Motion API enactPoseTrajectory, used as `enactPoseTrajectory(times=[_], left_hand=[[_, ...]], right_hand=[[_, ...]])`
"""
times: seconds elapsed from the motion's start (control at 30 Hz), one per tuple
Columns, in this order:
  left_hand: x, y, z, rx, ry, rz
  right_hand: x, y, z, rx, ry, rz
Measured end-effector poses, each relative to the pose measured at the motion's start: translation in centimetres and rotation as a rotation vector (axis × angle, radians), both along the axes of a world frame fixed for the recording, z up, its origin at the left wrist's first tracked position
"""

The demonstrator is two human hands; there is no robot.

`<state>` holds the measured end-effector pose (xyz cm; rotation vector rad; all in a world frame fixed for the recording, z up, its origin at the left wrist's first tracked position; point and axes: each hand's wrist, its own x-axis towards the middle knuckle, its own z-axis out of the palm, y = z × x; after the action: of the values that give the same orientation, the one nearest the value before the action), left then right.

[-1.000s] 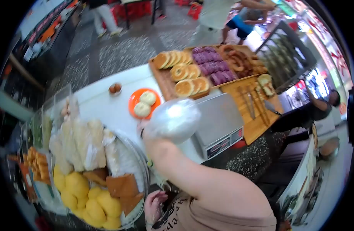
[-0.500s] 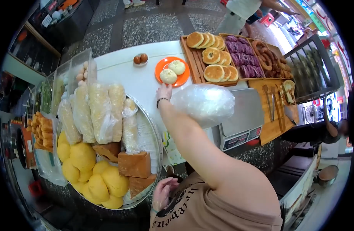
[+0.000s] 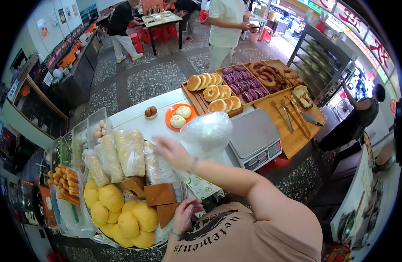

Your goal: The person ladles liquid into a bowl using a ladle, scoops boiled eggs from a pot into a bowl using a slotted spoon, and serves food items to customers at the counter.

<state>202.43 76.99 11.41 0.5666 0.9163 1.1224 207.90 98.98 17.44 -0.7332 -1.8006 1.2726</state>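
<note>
My right hand (image 3: 172, 153) is over the white table with nothing in it, its fingers spread and blurred by motion, between wrapped pale rolls (image 3: 130, 150) and a clear plastic bag (image 3: 207, 131). Just beyond it, an orange plate (image 3: 169, 118) bears two white buns (image 3: 180, 116). My left hand (image 3: 186, 214) is low, beside my shirt and the brown cake blocks (image 3: 159, 194). Its fingers are loosely curled with gaps between them, and no object shows in them. Yellow buns (image 3: 128, 222) lie on the round tray near it.
A scale (image 3: 254, 133) stands right of the bag. Beyond are a wooden tray of flat cakes (image 3: 212, 92), purple rolls (image 3: 243, 84) and a board with tongs (image 3: 306, 126). Egg boxes (image 3: 100, 129) are left. Several people stand farther off, one in white (image 3: 224, 26).
My right hand has drawn back from the orange plate towards the wrapped rolls. The two buns remain on the plate. My left hand stays near my shirt. The head view has shifted, showing more of the room.
</note>
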Motion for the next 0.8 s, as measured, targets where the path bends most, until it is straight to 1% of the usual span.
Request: enactPoseTrajectory(times=[0.03, 0.07, 0.1, 0.17, 0.2, 0.23, 0.27, 0.3, 0.37, 0.4, 0.43, 0.47, 0.5, 0.53, 0.57, 0.67, 0.7, 0.77, 0.8], left_hand=[[-0.1, 0.1, 0.2, -0.026, -0.016, -0.023], [0.0, 0.4, 1.4, -0.04, 0.076, -0.057], [0.1, 0.3, 1.8, -0.04, 0.076, -0.051], [0.3, 0.5, 2.1, 0.089, 0.087, -0.068], [0.1, 0.8, 1.4, 0.159, 0.18, -0.125], [0.5, 0.7, 1.7, 0.166, 0.181, -0.13], [1.0, 0.5, 1.9, 0.121, 0.17, -0.135], [1.6, 0.4, 2.1, 0.075, 0.159, -0.14], [2.8, 0.0, 1.5, 0.062, 0.149, -0.154], [3.5, 0.0, 1.6, 0.022, 0.157, -0.133], [4.3, 0.2, 1.8, -0.016, 0.162, -0.11], [5.2, 0.3, 2.2, -0.005, 0.087, -0.085], [6.0, 0.4, 1.9, -0.01, 0.089, -0.08], [6.7, 0.8, 1.4, -0.005, 0.158, -0.118], [7.4, 1.1, 1.1, -0.003, 0.227, -0.152], [10.1, 1.7, 2.0, 0.043, 0.218, -0.173], [10.7, 1.7, 2.2, 0.074, 0.21, -0.174], [11.5, 1.8, 2.0, 0.082, 0.223, -0.174], [12.0, 1.7, 1.6, 0.089, 0.233, -0.189]], right_hand=[[2.1, -2.8, 1.7, 0.121, -0.115, 0.13], [4.3, -5.4, 3.2, 0.238, -0.222, 0.225], [6.5, -7.8, 3.8, 0.353, -0.327, 0.319], [10.2, -11.4, 2.2, 0.372, -0.325, 0.37], [11.4, -12.9, 1.3, 0.374, -0.324, 0.367], [12.6, -14.0, 0.2, 0.333, -0.221, 0.302], [13.6, -14.9, -0.7, 0.289, -0.118, 0.24], [14.3, -15.5, -1.4, 0.292, -0.119, 0.238], [15.9, -16.5, -2.6, -0.174, -0.179, 0.214], [16.3, -16.8, -2.8, -0.234, -0.171, 0.19], [17.0, -16.8, -2.8, -0.235, -0.175, 0.191], [17.7, -16.9, -2.8, -0.227, -0.179, 0.188], [18.2, -16.9, -2.6, -0.218, -0.177, 0.186], [19.1, -16.8, -1.9, -0.273, -0.184, 0.199], [20.0, -16.6, -1.9, -0.272, -0.182, 0.208], [22.2, -16.4, -2.6, -0.467, -0.11, 0.188], [22.5, -16.4, -2.5, -0.472, -0.111, 0.203], [23.2, -16.4, -2.3, -0.825, 0.157, 0.176], [23.4, -16.4, -2.2, -0.87, 0.183, 0.172]])
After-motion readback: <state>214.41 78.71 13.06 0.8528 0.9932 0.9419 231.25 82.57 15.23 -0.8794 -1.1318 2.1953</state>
